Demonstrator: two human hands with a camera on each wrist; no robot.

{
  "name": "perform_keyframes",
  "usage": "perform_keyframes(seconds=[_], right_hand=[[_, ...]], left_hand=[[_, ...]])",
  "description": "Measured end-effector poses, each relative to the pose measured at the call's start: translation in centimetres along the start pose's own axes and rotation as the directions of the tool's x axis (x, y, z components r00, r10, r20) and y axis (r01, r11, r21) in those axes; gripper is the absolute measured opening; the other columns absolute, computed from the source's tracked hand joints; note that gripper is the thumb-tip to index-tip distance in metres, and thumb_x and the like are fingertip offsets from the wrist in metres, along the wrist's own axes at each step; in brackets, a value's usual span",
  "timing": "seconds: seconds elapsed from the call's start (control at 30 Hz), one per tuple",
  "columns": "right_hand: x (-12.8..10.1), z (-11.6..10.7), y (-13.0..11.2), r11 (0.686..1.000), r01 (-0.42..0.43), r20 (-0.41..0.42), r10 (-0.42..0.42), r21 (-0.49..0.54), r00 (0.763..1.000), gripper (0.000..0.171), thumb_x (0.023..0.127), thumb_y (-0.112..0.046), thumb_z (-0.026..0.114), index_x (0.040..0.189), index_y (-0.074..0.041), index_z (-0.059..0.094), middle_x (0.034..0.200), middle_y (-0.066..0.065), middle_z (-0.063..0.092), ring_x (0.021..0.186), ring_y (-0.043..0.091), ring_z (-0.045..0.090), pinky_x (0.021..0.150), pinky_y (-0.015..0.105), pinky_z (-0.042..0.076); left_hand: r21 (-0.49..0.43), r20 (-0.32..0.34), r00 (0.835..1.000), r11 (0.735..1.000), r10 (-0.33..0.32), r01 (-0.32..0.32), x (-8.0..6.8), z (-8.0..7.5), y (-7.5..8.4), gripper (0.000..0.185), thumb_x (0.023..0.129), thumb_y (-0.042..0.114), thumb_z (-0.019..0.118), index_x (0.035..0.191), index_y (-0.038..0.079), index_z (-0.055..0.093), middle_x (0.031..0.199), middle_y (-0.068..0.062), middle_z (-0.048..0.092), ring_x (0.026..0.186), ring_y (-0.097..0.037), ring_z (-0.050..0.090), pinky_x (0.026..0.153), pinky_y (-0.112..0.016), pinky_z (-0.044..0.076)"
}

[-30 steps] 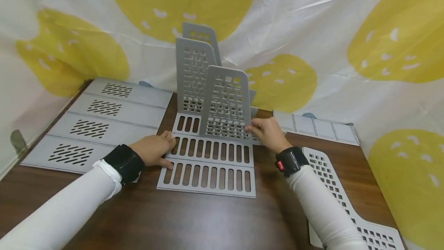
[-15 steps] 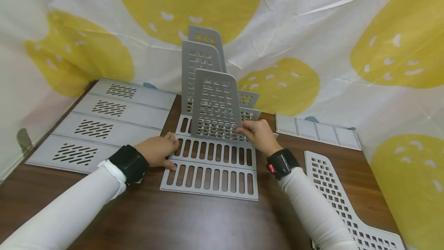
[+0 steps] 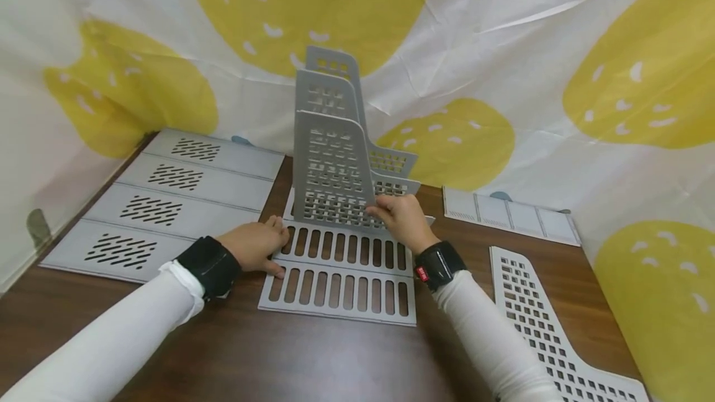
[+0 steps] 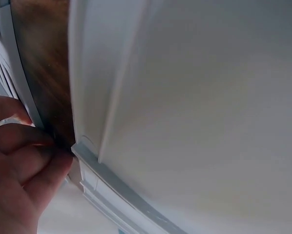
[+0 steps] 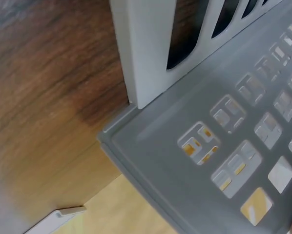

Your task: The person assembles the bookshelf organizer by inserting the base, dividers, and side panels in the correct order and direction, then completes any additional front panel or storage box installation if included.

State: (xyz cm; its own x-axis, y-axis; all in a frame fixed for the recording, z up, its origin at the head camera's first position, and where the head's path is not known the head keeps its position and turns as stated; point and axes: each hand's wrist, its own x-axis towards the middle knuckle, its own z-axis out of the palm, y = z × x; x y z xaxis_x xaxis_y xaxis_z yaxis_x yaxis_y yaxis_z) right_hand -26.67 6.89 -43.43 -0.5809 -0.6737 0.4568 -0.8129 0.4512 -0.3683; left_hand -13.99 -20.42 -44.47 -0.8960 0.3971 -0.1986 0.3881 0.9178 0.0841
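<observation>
In the head view my right hand [image 3: 404, 219] pinches the low right part of the front grey perforated panel [image 3: 335, 172], which stands upright across the slotted base [image 3: 337, 318]. My left hand [image 3: 254, 247] holds the left edge of that base, thumb at its rim and fingers curled in the left wrist view. Two similar L-shaped panels stand behind: a middle panel [image 3: 326, 82] and a back panel [image 3: 357, 67]. The right wrist view shows the front panel's lower corner extending past the base's side edge; only bits of my right fingers show there.
Ribbed pale panels with slanted slots [image 3: 187, 203] lie flat at the left. A narrow segmented strip [image 3: 508, 216] lies at the back right. Another L-shaped perforated panel [image 3: 536, 315] lies flat at the right. A lemon-print cloth [image 3: 251, 98] hangs behind the wooden table [image 3: 335, 358].
My right hand has moved left with the front panel, which now stands closer to the base's left edge and covers more of the middle panel. My left hand stays at the base's edge.
</observation>
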Motion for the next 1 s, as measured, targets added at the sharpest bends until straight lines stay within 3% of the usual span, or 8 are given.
perform_keyframes(seconds=[0.13, 0.33, 0.57, 0.8, 1.0], right_hand=[[0.3, 0.7, -0.2, 1.000, 0.002, 0.018, -0.002, -0.008, 1.000, 0.032, 0.087, -0.023, 0.065, 0.062, -0.011, 0.048, 0.050, -0.005, 0.032, 0.045, 0.003, 0.022, 0.048, 0.016, 0.022], [1.1, 1.7, -0.5, 1.000, -0.010, 0.042, 0.010, 0.000, 0.999, 0.029, 0.087, -0.024, 0.065, 0.064, -0.012, 0.052, 0.052, -0.004, 0.046, 0.046, 0.003, 0.026, 0.048, 0.016, 0.023], [1.3, 3.2, -1.4, 1.000, -0.004, 0.066, 0.004, 0.000, 0.998, 0.032, 0.089, -0.024, 0.063, 0.063, -0.012, 0.048, 0.049, -0.004, 0.040, 0.044, 0.003, 0.027, 0.048, 0.015, 0.023], [2.7, 4.6, -2.3, 0.997, -0.016, -0.016, 0.015, -0.081, 1.000, 0.031, 0.088, -0.025, 0.064, 0.064, -0.013, 0.049, 0.048, -0.001, 0.044, 0.042, 0.004, 0.029, 0.048, 0.016, 0.022], [2.2, 5.0, -1.6, 0.990, -0.055, 0.017, 0.058, -0.132, 0.998, 0.029, 0.090, -0.026, 0.061, 0.067, -0.013, 0.049, 0.051, -0.002, 0.047, 0.042, 0.005, 0.036, 0.049, 0.016, 0.026]], left_hand=[[-0.015, 0.001, 1.000, 1.000, -0.007, 0.007, -0.5, 0.2, -0.2, 0.075, 0.075, 0.045, 0.076, 0.121, -0.011, 0.057, 0.131, -0.042, 0.045, 0.124, -0.052, 0.047, 0.094, -0.053, 0.049], [-0.070, 0.034, 0.999, 0.997, -0.017, 0.019, -0.8, 0.9, -0.5, 0.063, 0.076, 0.043, 0.075, 0.119, -0.002, 0.063, 0.132, -0.046, 0.041, 0.125, -0.056, 0.043, 0.091, -0.055, 0.049], [-0.078, 0.049, 0.999, 0.997, 0.004, -0.001, -0.6, 1.5, -0.7, 0.058, 0.073, 0.039, 0.078, 0.110, -0.004, 0.066, 0.126, -0.049, 0.043, 0.120, -0.059, 0.046, 0.088, -0.055, 0.051], [-0.104, 0.039, 0.999, 0.994, -0.007, 0.011, -0.1, 1.2, -2.2, 0.044, 0.070, 0.037, 0.080, 0.090, 0.001, 0.065, 0.126, -0.050, 0.041, 0.120, -0.060, 0.045, 0.085, -0.054, 0.052], [-0.133, 0.066, 0.998, 0.991, 0.011, -0.002, 1.3, 2.1, -2.6, 0.059, 0.070, 0.038, 0.080, 0.109, -0.004, 0.066, 0.130, -0.049, 0.039, 0.125, -0.059, 0.040, 0.092, -0.055, 0.048]])
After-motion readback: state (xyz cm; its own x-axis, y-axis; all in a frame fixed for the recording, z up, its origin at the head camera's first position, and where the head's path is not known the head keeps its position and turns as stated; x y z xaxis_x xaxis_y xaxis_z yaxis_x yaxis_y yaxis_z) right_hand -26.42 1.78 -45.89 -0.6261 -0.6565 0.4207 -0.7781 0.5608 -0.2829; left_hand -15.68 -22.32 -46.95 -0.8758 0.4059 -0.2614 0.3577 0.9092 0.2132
